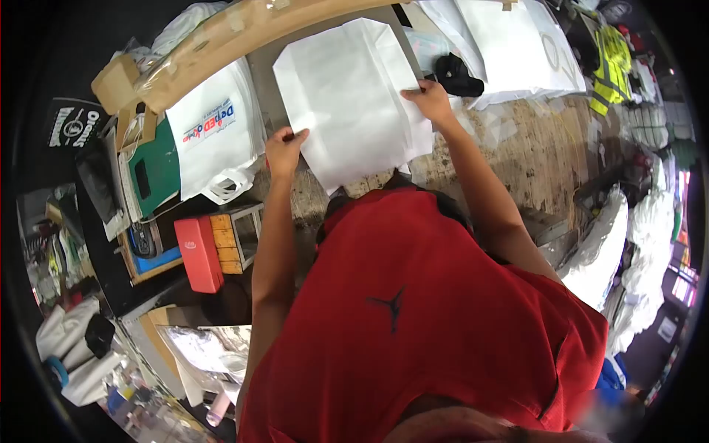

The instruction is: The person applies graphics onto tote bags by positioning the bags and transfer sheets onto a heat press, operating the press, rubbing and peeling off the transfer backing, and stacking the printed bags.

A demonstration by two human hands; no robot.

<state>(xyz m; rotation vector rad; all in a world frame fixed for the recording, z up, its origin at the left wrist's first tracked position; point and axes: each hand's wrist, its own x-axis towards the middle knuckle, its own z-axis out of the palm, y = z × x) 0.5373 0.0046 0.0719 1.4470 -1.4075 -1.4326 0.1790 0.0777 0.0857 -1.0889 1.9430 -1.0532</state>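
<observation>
A plain white bag blank (347, 96), seemingly of fabric with folded sides, lies flat on a grey board (269, 59) in front of my body. My left hand (283, 153) pinches its left edge between thumb and fingers. At the right edge, my right hand (430, 102) grips the same bag, thumb on top. Left of it rests a stack of white bags (214, 125) with blue and red print and white handles. A black object (458, 76), perhaps a cap, sits just beyond my right hand.
A long cardboard strip (214, 46) runs along the far side. White sheets (517, 48) lie at the upper right on the worn wooden table (517, 155). A red box (199, 254) stands at lower left, near a green board (156, 170). Yellow safety vests (611, 70) hang at right.
</observation>
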